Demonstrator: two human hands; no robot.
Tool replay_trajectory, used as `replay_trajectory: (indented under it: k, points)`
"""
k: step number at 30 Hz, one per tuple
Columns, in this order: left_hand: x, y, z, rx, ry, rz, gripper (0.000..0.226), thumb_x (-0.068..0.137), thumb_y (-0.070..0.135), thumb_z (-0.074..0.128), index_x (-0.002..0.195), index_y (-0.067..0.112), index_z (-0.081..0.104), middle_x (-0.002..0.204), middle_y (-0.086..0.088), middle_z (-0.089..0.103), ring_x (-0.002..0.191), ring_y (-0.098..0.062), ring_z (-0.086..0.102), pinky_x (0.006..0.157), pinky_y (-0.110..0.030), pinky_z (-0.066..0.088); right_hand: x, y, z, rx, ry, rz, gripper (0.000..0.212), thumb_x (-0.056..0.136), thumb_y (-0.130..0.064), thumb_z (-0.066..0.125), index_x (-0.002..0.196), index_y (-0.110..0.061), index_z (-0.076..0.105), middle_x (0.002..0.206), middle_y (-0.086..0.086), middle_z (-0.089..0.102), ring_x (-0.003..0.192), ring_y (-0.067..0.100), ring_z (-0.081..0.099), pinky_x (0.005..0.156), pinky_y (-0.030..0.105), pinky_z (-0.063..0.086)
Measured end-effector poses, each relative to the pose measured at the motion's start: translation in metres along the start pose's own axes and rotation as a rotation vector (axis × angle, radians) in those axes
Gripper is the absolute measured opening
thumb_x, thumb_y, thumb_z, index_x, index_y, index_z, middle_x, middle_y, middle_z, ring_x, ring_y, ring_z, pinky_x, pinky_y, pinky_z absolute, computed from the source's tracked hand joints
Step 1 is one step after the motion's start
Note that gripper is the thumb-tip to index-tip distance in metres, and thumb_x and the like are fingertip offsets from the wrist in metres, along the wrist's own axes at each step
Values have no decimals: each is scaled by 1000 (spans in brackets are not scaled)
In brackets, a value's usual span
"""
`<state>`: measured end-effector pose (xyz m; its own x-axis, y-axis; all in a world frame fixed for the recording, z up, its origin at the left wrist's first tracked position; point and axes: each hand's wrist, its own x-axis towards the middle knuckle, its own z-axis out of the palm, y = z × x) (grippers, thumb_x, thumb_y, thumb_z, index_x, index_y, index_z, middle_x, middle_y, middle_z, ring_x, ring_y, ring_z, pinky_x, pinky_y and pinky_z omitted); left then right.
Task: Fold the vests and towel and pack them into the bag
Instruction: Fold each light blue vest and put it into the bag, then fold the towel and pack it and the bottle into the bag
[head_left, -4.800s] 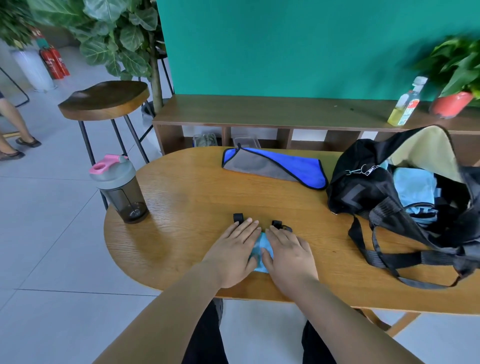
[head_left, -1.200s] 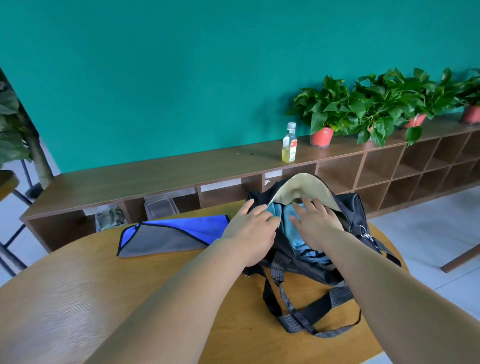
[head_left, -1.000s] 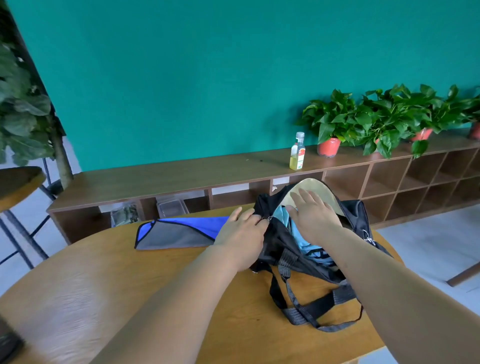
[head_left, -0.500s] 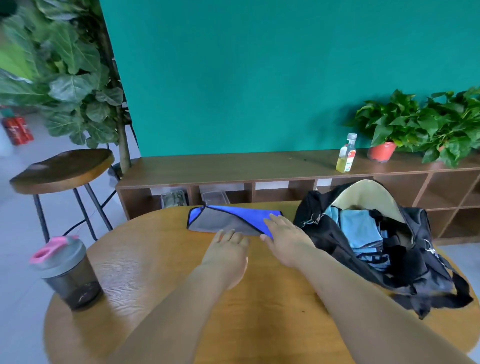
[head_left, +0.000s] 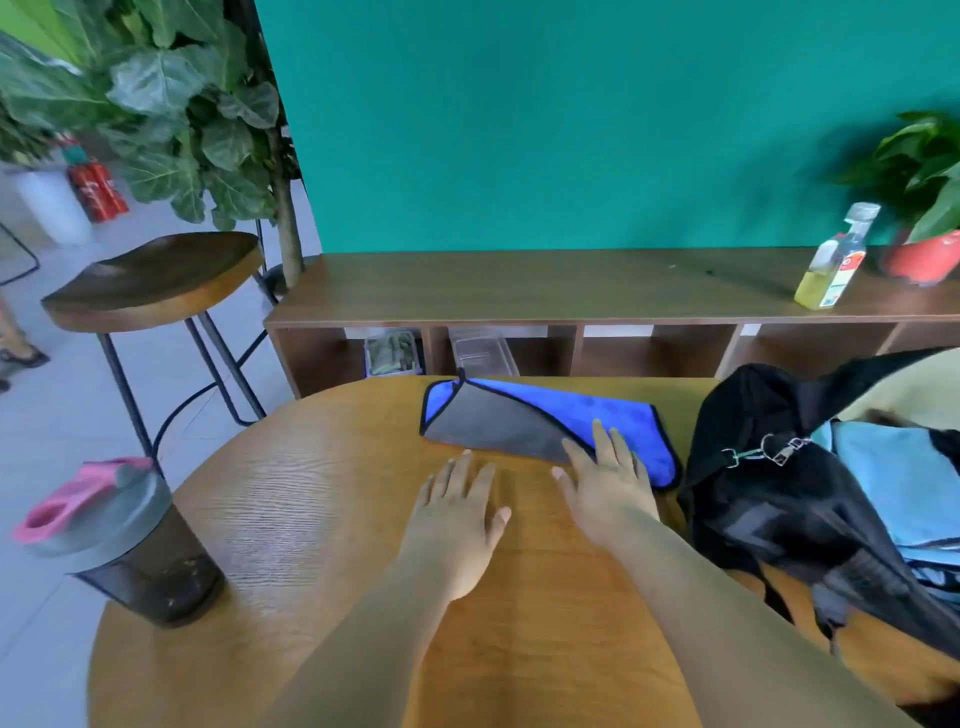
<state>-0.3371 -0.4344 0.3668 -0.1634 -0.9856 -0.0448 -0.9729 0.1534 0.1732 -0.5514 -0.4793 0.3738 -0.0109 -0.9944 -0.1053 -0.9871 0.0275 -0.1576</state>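
As right hand (head_left: 609, 486) covers towel (head_left: 511, 423) edge, left hand (head_left: 457, 519) beside

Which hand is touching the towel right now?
The right hand: its fingers lie on the blue-and-grey towel. The left hand is over bare table, just short of it.

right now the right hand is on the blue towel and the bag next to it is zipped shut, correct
No: the bag is open, with light blue fabric showing inside, as the head view shows. The right hand does rest on the blue towel.
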Motion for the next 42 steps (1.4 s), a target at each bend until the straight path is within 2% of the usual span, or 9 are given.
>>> replay_trajectory:
  k: [7, 12, 18, 23, 28, 34, 37, 39, 42]
  points:
    - [-6, -6, 21, -23, 187, -12, 65, 109, 62, 17, 167, 32, 11, 176, 4, 0, 162, -16, -2, 126, -34, -4, 19, -4, 41, -9, 331, 36, 54, 112, -40, 29, 158, -14, 44, 167, 3, 38, 158, 25, 25, 131, 48, 13]
    - [-13, -6, 21, -66, 333, 24, 63, 108, 45, 40, 164, 24, 23, 175, -2, 9, 162, -21, 10, 130, -37, 13, 0, 2, 58, 26, 775, -454, 22, 88, -5, 64, 103, -14, 77, 106, 3, 71, 96, 31, 68, 96, 45, 53]
    - [-24, -3, 25, 75, 369, 300, 74, 99, 29, 54, 165, 13, 26, 174, -3, 21, 163, -20, 7, 130, -47, 19, -50, -3, 57, 61, 645, -733, 28, 93, -12, 64, 116, -25, 73, 101, -11, 71, 86, 16, 66, 74, 32, 53]
    - [-52, -9, 35, 39, 345, 244, 38, 96, 38, 49, 126, 26, 68, 125, 10, 64, 122, -15, 61, 125, -45, 30, -97, 10, 64, 161, 574, -624, 43, 84, -3, 73, 120, -28, 73, 108, -14, 71, 95, 13, 69, 75, 32, 59]
    - [-98, -13, 38, 123, 340, 288, 30, 88, 38, 68, 117, 29, 67, 106, 7, 56, 96, -23, 57, 90, -41, 55, -130, 21, 65, 183, 509, -409, 42, 76, 1, 76, 111, -23, 77, 111, -13, 65, 100, 16, 63, 86, 33, 58]
    - [-145, -21, 34, 267, 251, 238, 54, 62, 30, 93, 111, 24, 70, 103, 1, 60, 88, -23, 61, 67, -39, 56, -172, 27, 53, 114, 540, -433, 31, 89, -17, 47, 100, -24, 75, 91, -12, 68, 84, 16, 64, 77, 33, 50]
    - [-163, -36, 25, 276, 210, 140, 65, 49, 22, 99, 108, 24, 72, 97, 2, 64, 79, -23, 65, 56, -38, 57, -189, 37, 48, 148, 528, -386, 20, 88, -15, 62, 102, -23, 75, 92, -12, 71, 85, 14, 67, 75, 32, 52]
    - [-172, -48, 4, 197, 222, 58, 58, 56, 23, 98, 108, 28, 74, 92, 7, 69, 73, -18, 69, 51, -34, 55, -192, 48, 39, 172, 484, -307, 20, 90, -15, 72, 106, -25, 74, 96, -13, 71, 90, 14, 69, 73, 33, 56]
    - [-168, -69, -45, -1, 311, -26, 43, 93, 23, 72, 134, 33, 64, 111, 6, 74, 95, -21, 71, 76, -37, 58, -182, 53, -1, 265, 477, -195, 20, 102, -22, 58, 118, -30, 69, 107, -12, 70, 96, 16, 70, 74, 37, 57]
